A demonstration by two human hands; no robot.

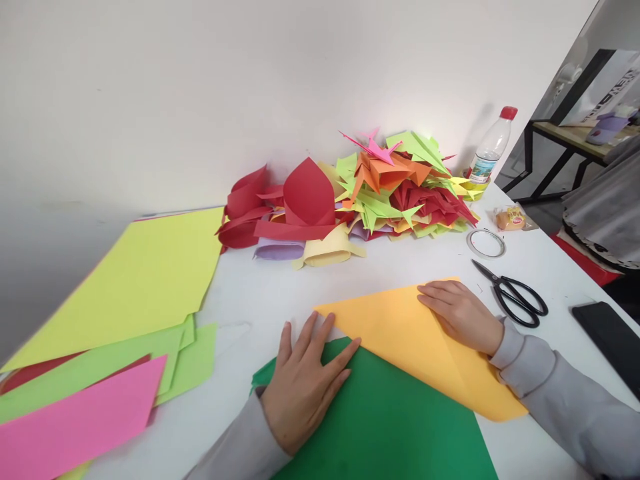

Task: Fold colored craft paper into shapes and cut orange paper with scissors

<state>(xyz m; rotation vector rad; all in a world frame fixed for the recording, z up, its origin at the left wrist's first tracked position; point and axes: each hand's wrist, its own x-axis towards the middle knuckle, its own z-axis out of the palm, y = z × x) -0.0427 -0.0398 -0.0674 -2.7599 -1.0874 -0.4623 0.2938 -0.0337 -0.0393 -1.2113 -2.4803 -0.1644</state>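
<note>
L hand (307,373): spread, on green paper (400,420) & orange paper (385,328)
R hand (463,315): fingers tog. on orange paper, can't tell if pinching

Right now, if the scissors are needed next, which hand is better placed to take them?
Probably the right hand: it rests on the orange paper, close to the scissors. The left hand is farther off, spread over the green paper.

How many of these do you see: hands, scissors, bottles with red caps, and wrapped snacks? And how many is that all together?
Hands: 2 (left hand, right hand)
Scissors: 1
Red-capped bottle: 1
Wrapped snack: 1
Total: 5
</note>
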